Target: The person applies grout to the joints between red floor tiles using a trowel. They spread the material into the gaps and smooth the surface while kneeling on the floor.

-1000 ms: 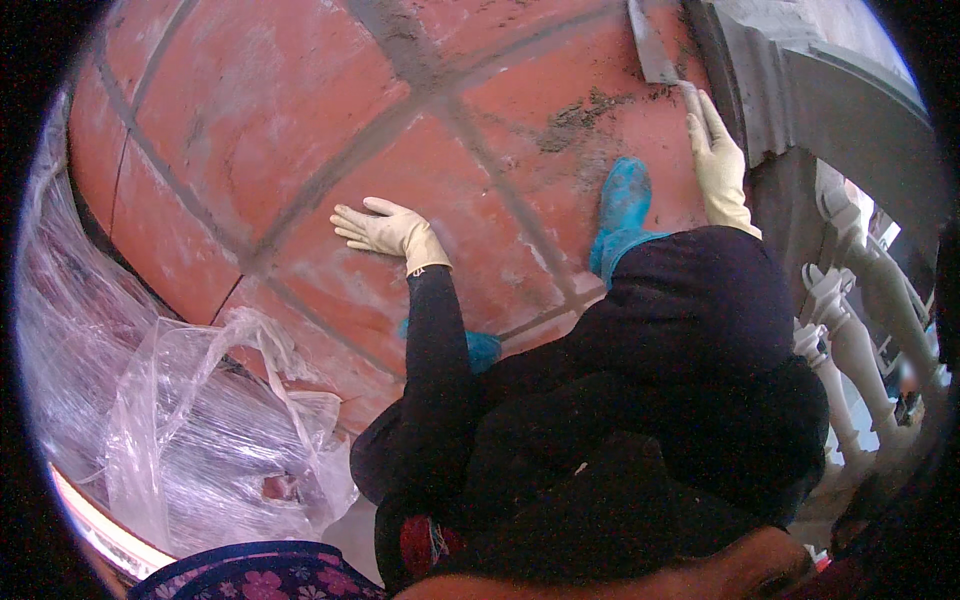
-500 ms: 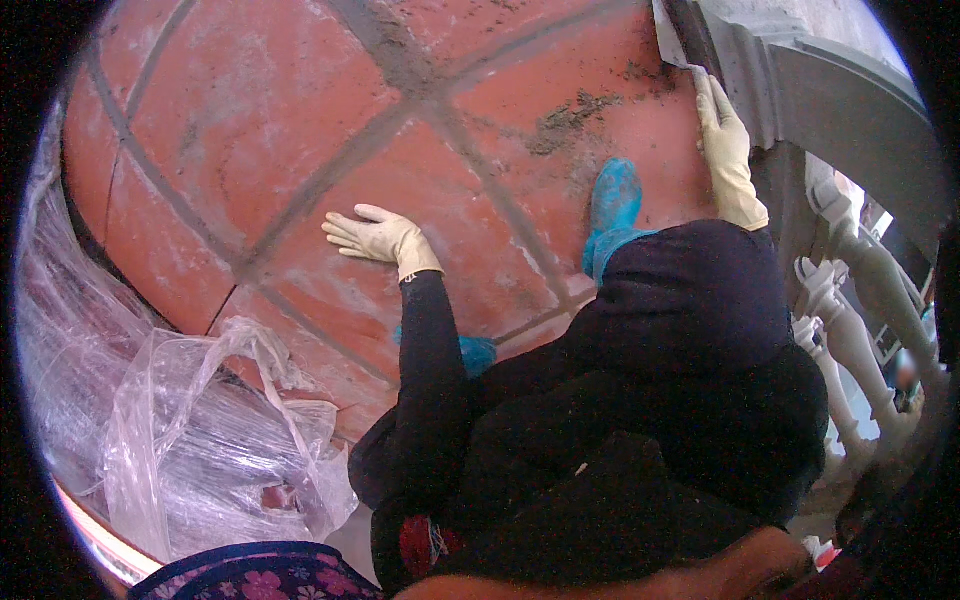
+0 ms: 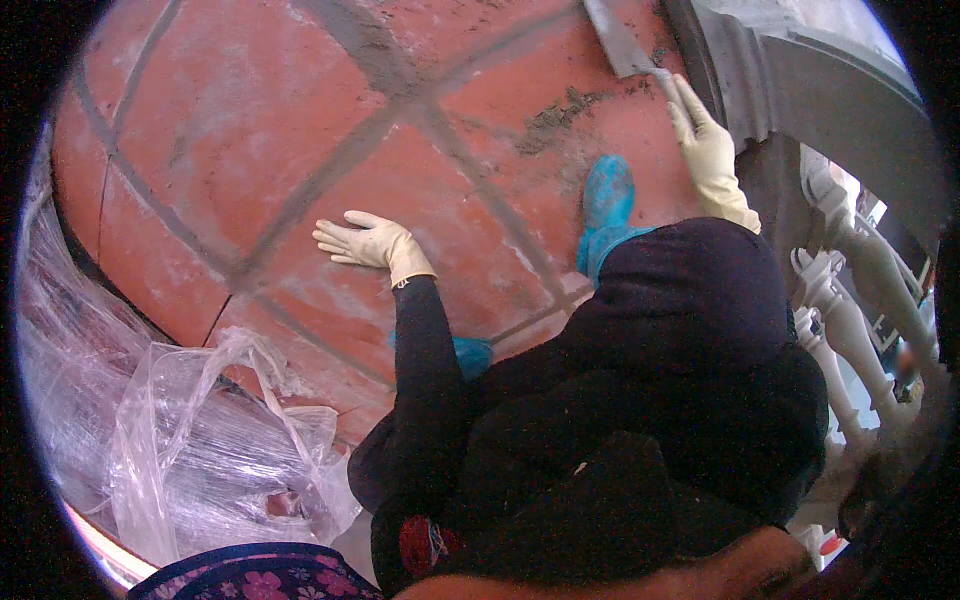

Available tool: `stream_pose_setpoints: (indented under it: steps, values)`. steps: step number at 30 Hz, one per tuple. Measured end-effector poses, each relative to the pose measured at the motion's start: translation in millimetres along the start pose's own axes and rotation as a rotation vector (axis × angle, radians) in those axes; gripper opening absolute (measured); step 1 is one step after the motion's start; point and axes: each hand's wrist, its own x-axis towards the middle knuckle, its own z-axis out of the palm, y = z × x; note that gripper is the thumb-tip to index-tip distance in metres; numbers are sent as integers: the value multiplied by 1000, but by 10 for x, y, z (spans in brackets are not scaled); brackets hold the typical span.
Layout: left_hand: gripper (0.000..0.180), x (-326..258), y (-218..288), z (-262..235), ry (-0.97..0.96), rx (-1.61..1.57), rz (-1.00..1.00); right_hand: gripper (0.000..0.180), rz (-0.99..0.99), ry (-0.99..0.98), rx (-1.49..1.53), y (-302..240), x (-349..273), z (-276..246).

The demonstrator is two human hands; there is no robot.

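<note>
My right hand [image 3: 708,155], in a cream rubber glove, is closed round the handle of a flat-bladed trowel [image 3: 618,42]. The blade points up and left over the red floor tiles [image 3: 270,90], near the base of the balustrade. My left hand [image 3: 368,242], gloved the same way, is over a red tile with its fingers stretched out and nothing in them. Grey grout lines [image 3: 335,165] run between the tiles. A patch of crumbly grey mortar [image 3: 560,118] lies on the tile left of the right hand.
Grey stone balustrade [image 3: 840,85] with pale balusters [image 3: 850,330] curves along the right. Crumpled clear plastic sheeting [image 3: 210,440] covers the lower left. My blue-covered foot [image 3: 608,195] stands on the tiles between my hands; another blue cover [image 3: 470,355] shows below the left hand.
The trowel blade has swung left, away from the balustrade base, and more of it shows. My right hand has shifted slightly left. My left hand is almost where it was, fingers still spread.
</note>
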Motion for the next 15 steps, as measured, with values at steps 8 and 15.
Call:
stream_pose_setpoints:
  steps: [8,15]
  values:
    - [54,-4,11,-2,20,-8,-8,47,-9,130,2,-83,-30,-13]
    - [54,-7,3,0,1,-5,-8,48,-71,19,-107,-42,-1,-68]
